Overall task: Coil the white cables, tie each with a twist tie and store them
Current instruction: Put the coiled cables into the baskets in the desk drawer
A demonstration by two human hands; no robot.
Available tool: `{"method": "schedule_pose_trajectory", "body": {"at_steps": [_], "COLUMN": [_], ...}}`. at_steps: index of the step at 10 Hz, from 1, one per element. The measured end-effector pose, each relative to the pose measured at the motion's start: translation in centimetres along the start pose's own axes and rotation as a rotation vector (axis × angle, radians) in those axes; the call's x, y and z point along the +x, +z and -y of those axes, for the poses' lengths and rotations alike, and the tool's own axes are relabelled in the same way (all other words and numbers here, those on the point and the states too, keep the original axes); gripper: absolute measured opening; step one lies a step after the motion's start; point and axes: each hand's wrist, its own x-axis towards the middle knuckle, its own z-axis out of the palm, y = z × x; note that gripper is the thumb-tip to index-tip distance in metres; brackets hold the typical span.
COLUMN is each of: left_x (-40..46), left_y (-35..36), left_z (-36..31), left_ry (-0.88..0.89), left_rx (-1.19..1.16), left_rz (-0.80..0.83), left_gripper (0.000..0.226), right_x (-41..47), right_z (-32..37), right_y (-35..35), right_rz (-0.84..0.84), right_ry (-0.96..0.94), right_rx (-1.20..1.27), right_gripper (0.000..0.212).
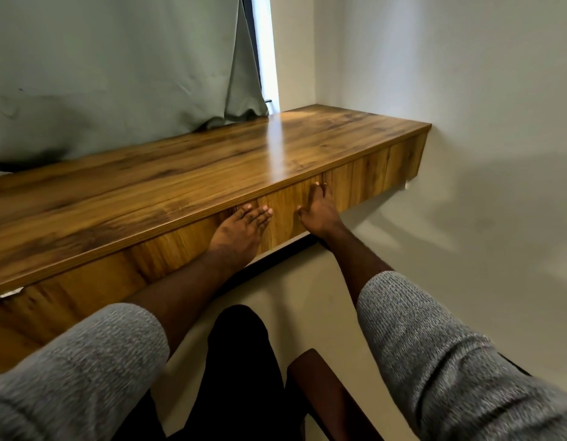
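Left hand (241,226): lies flat against the wooden drawer front (285,214), fingers straight and together, tips just under the top's edge; it grasps nothing.
Right hand (318,211): also against the drawer front, just right of the left hand, fingers stretched up toward the top edge, thumb spread to the left; it grasps nothing.
Drawer front: a panel in the near face of the wall-mounted wooden desk (212,173), flush with the panels to either side.
White cables: none can be seen anywhere in view; where they are cannot be told.
Sleeves: grey knit, pushed up on both forearms.
Far side: a grey-green curtain (116,68) hangs down to the desk top at the left.
Near side: a dark brown chair part (326,396) beside dark trousers.
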Motion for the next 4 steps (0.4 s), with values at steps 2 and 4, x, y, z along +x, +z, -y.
{"method": "schedule_pose_trajectory", "body": {"at_steps": [2, 4], "left_x": [0.2, -0.3], "left_y": [0.1, -2.1], "left_z": [0.1, 2.6], "left_ry": [0.000, 0.045], "left_rx": [-0.060, -0.217], "left_rz": [-0.065, -0.271], "left_gripper": [0.062, 0.039], "right_x": [0.1, 0.6], "right_z": [0.1, 4.3], "right_y": [0.2, -0.8], "right_rz": [-0.078, -0.466], "right_ry": [0.000, -0.149], "right_rx": [0.022, -0.105], "right_gripper": [0.065, 0.017]}}
